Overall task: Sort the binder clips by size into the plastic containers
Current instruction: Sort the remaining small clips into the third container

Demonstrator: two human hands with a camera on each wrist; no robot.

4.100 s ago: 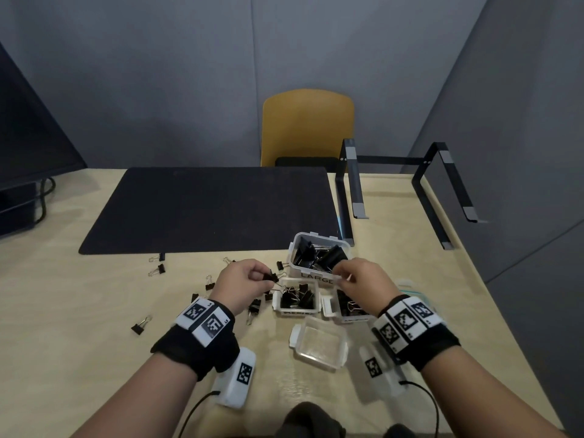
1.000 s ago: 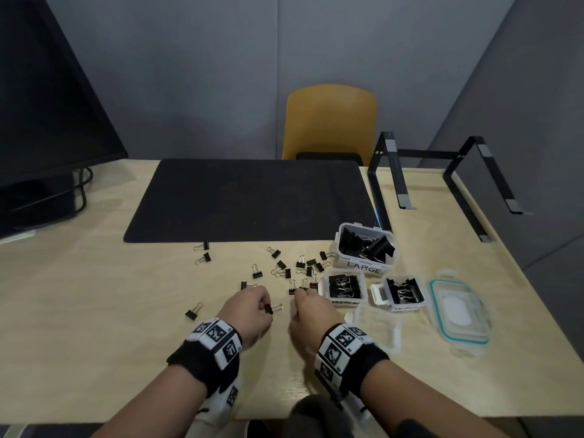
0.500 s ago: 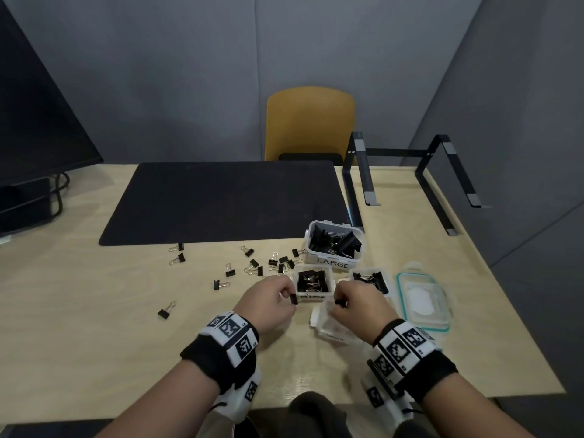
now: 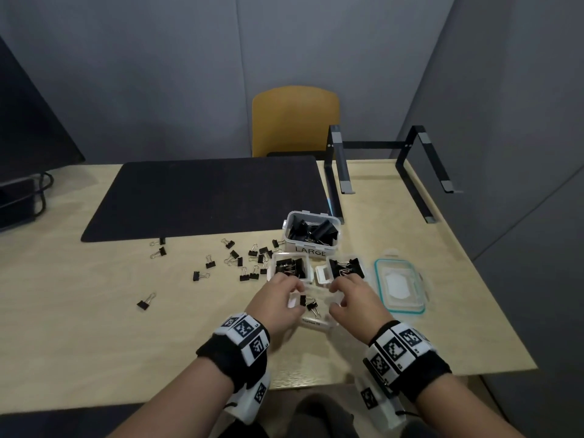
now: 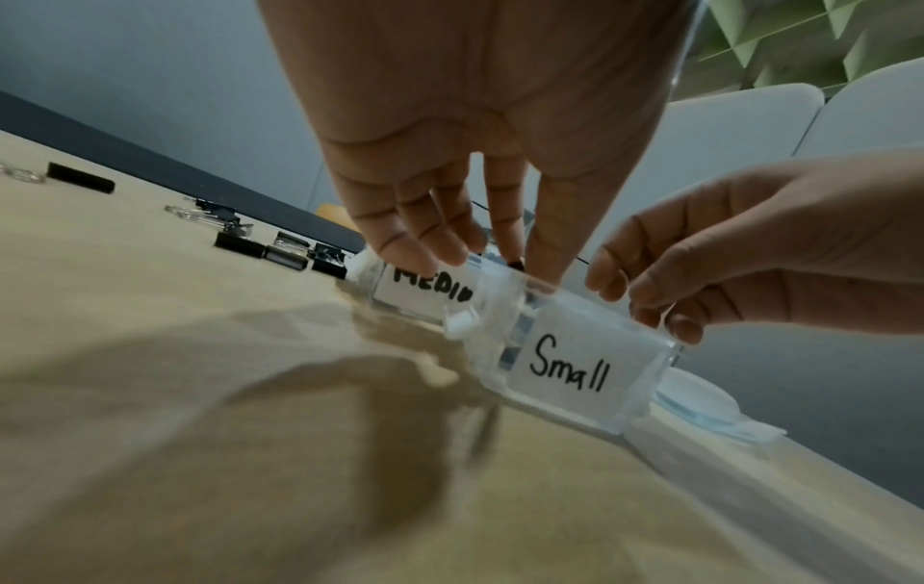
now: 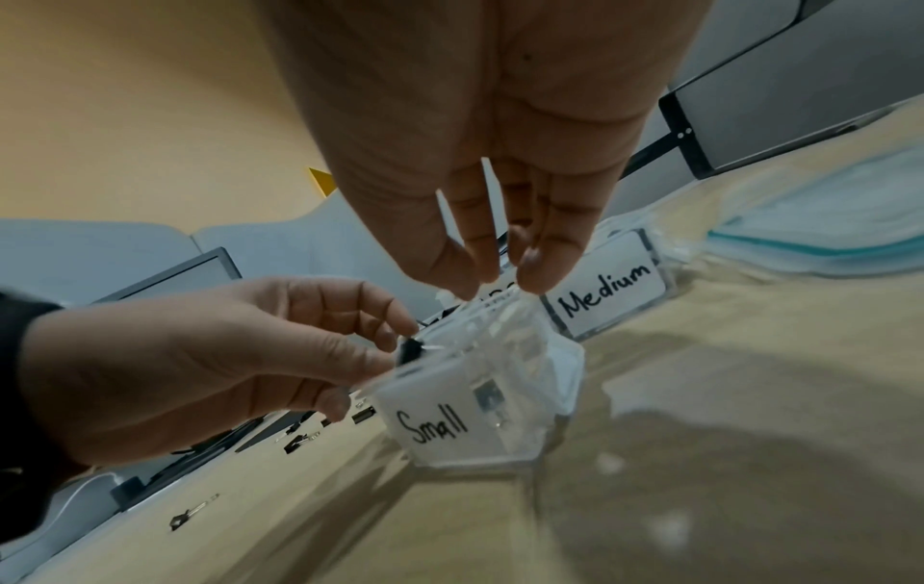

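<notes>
The clear Small container (image 4: 316, 323) (image 5: 570, 371) (image 6: 435, 426) stands on the table in front of me, between my hands. My left hand (image 4: 295, 290) (image 5: 515, 257) (image 6: 395, 347) pinches a small black binder clip (image 6: 409, 351) between thumb and forefinger just over the container's left rim. My right hand (image 4: 335, 295) (image 6: 500, 280) holds nothing; its relaxed fingertips touch the right rim. Another small clip (image 4: 312, 306) lies inside. Several loose small clips (image 4: 234, 257) are scattered to the left.
Behind the Small container stand two Medium containers (image 4: 271, 267) (image 4: 363, 263) and the Large container (image 4: 311, 250), all holding black clips. A teal-rimmed lid (image 4: 399, 284) lies to the right. A black mat (image 4: 202, 197), a laptop stand (image 4: 379, 172) and a monitor (image 4: 19, 147) lie farther off.
Both hands have come down over the Small container. The clip that the right hand pinched half a second ago now lies inside it; the left hand still holds its clip.
</notes>
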